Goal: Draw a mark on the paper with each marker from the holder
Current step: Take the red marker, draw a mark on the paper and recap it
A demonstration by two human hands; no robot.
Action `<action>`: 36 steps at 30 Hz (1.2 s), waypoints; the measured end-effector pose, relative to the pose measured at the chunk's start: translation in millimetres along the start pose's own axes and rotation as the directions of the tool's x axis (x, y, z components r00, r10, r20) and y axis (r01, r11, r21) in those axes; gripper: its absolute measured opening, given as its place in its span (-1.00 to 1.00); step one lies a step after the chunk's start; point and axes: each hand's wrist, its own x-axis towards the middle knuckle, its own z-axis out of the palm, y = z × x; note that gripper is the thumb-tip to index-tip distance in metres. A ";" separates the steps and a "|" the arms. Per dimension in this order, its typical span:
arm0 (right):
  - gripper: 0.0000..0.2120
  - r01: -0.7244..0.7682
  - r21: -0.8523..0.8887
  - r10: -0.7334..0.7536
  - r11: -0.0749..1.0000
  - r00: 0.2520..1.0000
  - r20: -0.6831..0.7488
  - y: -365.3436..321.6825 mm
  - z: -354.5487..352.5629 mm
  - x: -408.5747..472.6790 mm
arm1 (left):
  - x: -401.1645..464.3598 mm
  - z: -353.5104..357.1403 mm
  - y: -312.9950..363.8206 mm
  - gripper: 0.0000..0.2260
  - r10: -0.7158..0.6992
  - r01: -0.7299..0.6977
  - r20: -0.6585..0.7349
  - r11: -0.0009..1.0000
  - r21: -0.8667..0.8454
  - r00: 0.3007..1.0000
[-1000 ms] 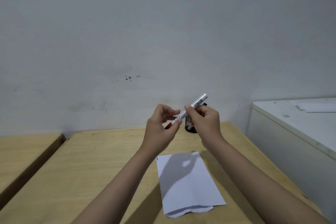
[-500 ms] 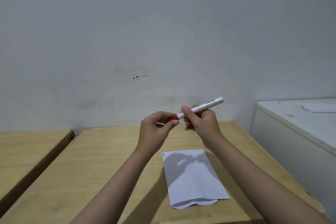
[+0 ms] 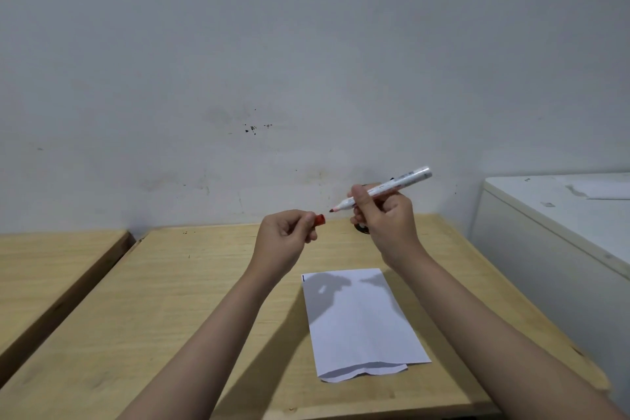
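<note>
My right hand (image 3: 385,218) grips a white-barrelled marker (image 3: 395,183), held up above the table with its bare red tip pointing left. My left hand (image 3: 284,235) pinches the marker's red cap (image 3: 319,219), a short gap away from the tip. A white sheet of paper (image 3: 361,320) lies on the wooden table (image 3: 177,293) below my hands, with a short black mark at its top left corner. The dark holder (image 3: 362,228) is almost fully hidden behind my right hand; only its base shows.
A second wooden table (image 3: 51,259) stands to the left across a narrow gap. A white cabinet (image 3: 552,215) with a sheet on top sits at the right. A plain wall rises right behind the table's far edge.
The red cap has come off the marker. My left hand moved left and down with the cap, and my right hand drew the marker away to the right.
</note>
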 end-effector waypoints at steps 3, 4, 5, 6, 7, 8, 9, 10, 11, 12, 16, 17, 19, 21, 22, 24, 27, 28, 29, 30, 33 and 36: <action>-0.83 0.008 0.037 -0.006 0.999 0.999 -0.048 2.6 -12.1 9.9 | 5.5 -9.0 -19.8 -0.87 -0.091 0.091 0.000 0.996 0.016 0.996; -0.81 0.004 0.036 -0.002 0.999 0.999 -0.050 5.7 -15.4 12.0 | 8.0 -10.8 -26.3 -0.90 -0.114 0.114 0.004 0.993 0.045 0.993; -0.77 0.002 0.028 -0.001 1.000 0.999 -0.046 9.1 -17.6 13.0 | 11.4 -11.6 -32.7 -0.93 -0.133 0.132 0.000 0.988 0.079 0.991; -0.72 0.002 0.012 -0.002 1.000 0.999 -0.042 13.3 -19.0 13.2 | 15.4 -11.6 -38.9 -0.93 -0.150 0.151 -0.013 0.982 0.116 0.989; -0.69 0.005 -0.006 -0.006 1.000 0.999 -0.041 17.3 -20.2 12.7 | 20.1 -11.1 -44.7 -0.92 -0.167 0.169 -0.029 0.973 0.155 0.986; -0.68 0.009 -0.024 -0.010 1.000 0.999 -0.042 21.7 -21.4 12.3 | 25.3 -10.2 -50.2 -0.92 -0.184 0.188 -0.040 0.961 0.201 0.982; -0.69 0.011 -0.038 -0.012 0.999 0.999 -0.039 25.8 -22.8 11.6 | 30.6 -9.2 -55.9 -0.94 -0.198 0.202 -0.039 0.947 0.250 0.979; -0.69 0.007 -0.048 -0.009 0.999 0.999 -0.037 30.3 -24.5 10.8 | 36.1 -8.3 -62.7 -0.95 -0.211 0.209 -0.026 0.931 0.300 0.977; -0.70 -0.001 -0.057 -0.001 0.998 0.999 -0.034 34.6 -26.5 10.1 | 41.3 -7.2 -70.1 -0.97 -0.223 0.211 -0.005 0.914 0.348 0.975; -0.70 -0.012 -0.067 0.010 0.998 0.999 -0.034 39.1 -28.9 9.5 | 45.9 -6.0 -77.9 -0.97 -0.236 0.210 0.017 0.892 0.401 0.971; -0.77 -0.071 -0.119 0.067 0.990 0.997 -0.037 55.1 -40.1 6.7 | 57.0 2.3 -101.9 -0.93 -0.299 0.170 0.105 0.761 0.626 0.949; -0.78 -0.083 -0.124 0.080 0.989 0.996 -0.035 58.0 -42.1 5.6 | 57.9 4.1 -105.8 -0.93 -0.319 0.166 0.119 0.735 0.657 0.940; -0.79 -0.103 -0.128 0.099 0.986 0.994 -0.037 62.8 -45.1 3.3 | 57.1 5.9 -113.0 -0.97 -0.374 0.184 0.136 0.702 0.688 0.917; -0.79 -0.119 -0.126 0.116 0.985 0.993 -0.034 66.8 -46.7 1.0 | 54.4 5.6 -121.3 -0.94 -0.408 0.203 0.144 0.693 0.692 0.902; -0.79 -0.126 -0.121 0.123 0.985 0.992 -0.029 69.0 -47.0 -0.1 | 52.8 4.9 -125.0 -0.90 -0.409 0.207 0.143 0.697 0.686 0.901; -0.78 -0.138 -0.106 0.136 0.985 0.990 -0.024 72.6 -45.9 -1.9 | 50.7 3.6 -129.6 -0.86 -0.398 0.212 0.139 0.717 0.664 0.907; -0.82 -0.177 -0.059 0.175 0.983 0.984 -0.027 76.8 -39.9 -4.2 | 45.6 1.1 -128.7 -0.81 -0.405 0.274 0.120 0.781 0.562 0.907; -0.85 -0.193 -0.041 0.192 0.980 0.981 -0.024 78.3 -36.8 -4.8 | 42.5 -0.5 -126.5 -0.78 -0.402 0.293 0.107 0.800 0.524 0.909; -0.87 -0.212 -0.029 0.211 0.977 0.977 -0.016 80.0 -33.5 -5.7 | 38.2 -2.6 -123.8 -0.76 -0.396 0.304 0.093 0.817 0.490 0.913; -0.89 -0.231 -0.021 0.231 0.973 0.973 -0.006 82.0 -29.5 -6.7 | 33.0 -5.4 -121.5 -0.76 -0.391 0.313 0.083 0.831 0.459 0.916; -0.88 -0.303 0.023 0.302 0.953 0.952 0.044 88.6 -16.1 -10.2 | 13.7 -14.4 -119.9 -0.73 -0.404 0.334 0.100 0.852 0.402 0.909; -0.87 -0.369 0.081 0.360 0.926 0.927 0.108 91.0 1.6 -11.0 | -2.9 -18.0 -120.2 -0.66 -0.365 0.258 0.135 0.833 0.489 0.921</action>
